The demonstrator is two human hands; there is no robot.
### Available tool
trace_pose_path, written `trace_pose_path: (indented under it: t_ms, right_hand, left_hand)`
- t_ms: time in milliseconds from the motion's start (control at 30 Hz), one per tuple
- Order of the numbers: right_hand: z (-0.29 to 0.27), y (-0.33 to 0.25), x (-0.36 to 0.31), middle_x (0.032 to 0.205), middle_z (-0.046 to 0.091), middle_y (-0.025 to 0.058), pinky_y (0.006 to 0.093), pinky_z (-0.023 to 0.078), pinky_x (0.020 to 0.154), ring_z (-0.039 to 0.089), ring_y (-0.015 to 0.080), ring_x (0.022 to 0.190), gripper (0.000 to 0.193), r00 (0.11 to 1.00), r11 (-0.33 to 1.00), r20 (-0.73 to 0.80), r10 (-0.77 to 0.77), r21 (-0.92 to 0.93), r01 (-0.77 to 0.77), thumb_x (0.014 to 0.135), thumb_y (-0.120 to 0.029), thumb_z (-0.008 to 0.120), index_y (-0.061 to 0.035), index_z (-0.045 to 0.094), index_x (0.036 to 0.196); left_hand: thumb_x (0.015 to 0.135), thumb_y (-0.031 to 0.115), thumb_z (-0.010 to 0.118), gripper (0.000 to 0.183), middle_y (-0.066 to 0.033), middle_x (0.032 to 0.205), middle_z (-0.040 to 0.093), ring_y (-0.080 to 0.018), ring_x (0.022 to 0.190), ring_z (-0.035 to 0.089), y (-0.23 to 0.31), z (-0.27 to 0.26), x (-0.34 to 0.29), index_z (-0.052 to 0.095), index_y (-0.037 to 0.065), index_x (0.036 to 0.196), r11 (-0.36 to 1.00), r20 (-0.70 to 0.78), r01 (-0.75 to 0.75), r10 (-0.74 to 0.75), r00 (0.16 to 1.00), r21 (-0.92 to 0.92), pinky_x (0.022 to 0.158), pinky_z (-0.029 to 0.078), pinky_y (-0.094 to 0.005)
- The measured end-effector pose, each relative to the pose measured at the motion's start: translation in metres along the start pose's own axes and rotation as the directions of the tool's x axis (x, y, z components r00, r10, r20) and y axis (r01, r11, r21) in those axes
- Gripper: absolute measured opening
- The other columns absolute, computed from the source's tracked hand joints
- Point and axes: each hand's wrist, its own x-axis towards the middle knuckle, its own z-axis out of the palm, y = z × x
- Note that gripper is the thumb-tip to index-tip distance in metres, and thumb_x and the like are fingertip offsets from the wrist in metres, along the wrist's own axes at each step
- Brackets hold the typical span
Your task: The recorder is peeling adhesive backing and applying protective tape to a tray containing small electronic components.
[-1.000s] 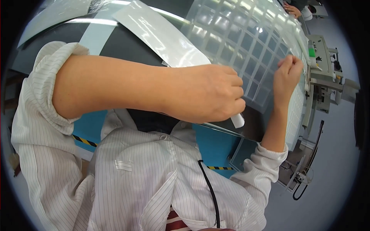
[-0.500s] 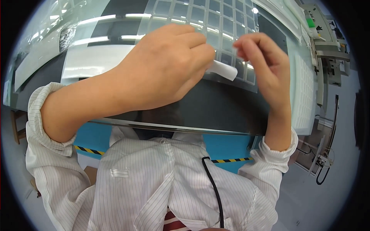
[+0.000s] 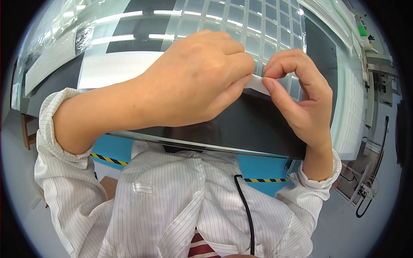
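A narrow white strip [image 3: 257, 84] runs between my two hands, just above the dark tabletop. My left hand [image 3: 202, 79] is closed in a fist, back of the hand upward, and the strip comes out from under its fingers. At the other end my right hand [image 3: 307, 96] pinches the strip's tip between thumb and forefinger. Behind both hands lies a clear plastic tray [image 3: 247, 34] divided into rectangular cells, its near side partly covered by my hands. The part of the strip inside the left fist is hidden.
A white sheet [image 3: 114, 71] lies under my left forearm, and another pale sheet [image 3: 49, 71] with clear film is at the far left. White cell-patterned panels [image 3: 344, 107] stand at the right edge. The dark table [image 3: 215, 137] ends close to my body.
My right hand has come down to the strip, and its thumb and forefinger have closed on the free end. The view has shifted slightly, and the left fist still holds the strip.
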Motion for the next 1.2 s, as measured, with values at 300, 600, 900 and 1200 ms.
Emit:
trace_pose_path:
  t_ms: [300,600,900,1200]
  right_hand:
    - [-0.015,0.003,0.015,0.113,0.058,0.0083,0.0222,0.038,0.08,0.048,0.0094,0.09,0.008,0.982,0.971,0.076,0.172,0.158,-0.182,0.091,-0.008,0.064,-0.0004,0.062,0.09]
    - [-0.004,0.02,0.026,0.115,0.058,0.0005,0.0212,0.035,0.076,0.046,0.0062,0.087,0.011,0.942,0.945,0.107,0.319,0.035,-0.325,0.093,-0.014,0.067,-0.0036,0.065,0.091]
    - [-0.006,0.024,0.029,0.113,0.058,0.0008,0.023,0.035,0.077,0.049,0.0084,0.093,0.011,0.952,0.964,0.156,0.264,-0.064,-0.257,0.093,-0.014,0.068,-0.0039,0.064,0.089]
    - [-0.007,0.024,0.026,0.112,0.059,0.0004,0.0229,0.036,0.076,0.051,0.0086,0.095,0.01,0.952,0.961,0.143,0.27,-0.096,-0.258,0.093,-0.012,0.066,-0.0025,0.064,0.09]
  left_hand:
    - [0.08,0.0,0.069,0.011,-0.0122,0.09,0.063,-0.0304,0.085,0.063,0.003,-0.005,-0.007,0.061,0.002,0.087,0.995,0.056,-0.087,0.085,0.995,0.045,0.073,0.049,-0.0388]
    - [0.072,-0.002,0.071,0.02,-0.0172,0.111,0.069,-0.0349,0.105,0.067,0.0,0.007,-0.014,0.059,-0.002,0.089,0.989,0.038,-0.141,0.139,0.99,0.048,0.085,0.056,-0.0405]
    - [0.071,-0.002,0.07,0.019,-0.0186,0.109,0.069,-0.0361,0.102,0.068,-0.002,0.008,-0.013,0.059,-0.003,0.086,0.99,0.035,-0.14,0.139,0.99,0.022,0.083,0.057,-0.0412]
    - [0.073,-0.004,0.07,0.017,-0.0188,0.109,0.069,-0.0367,0.101,0.068,0.001,0.008,-0.011,0.06,-0.003,0.087,0.992,0.077,-0.124,0.122,0.99,0.027,0.081,0.057,-0.0409]
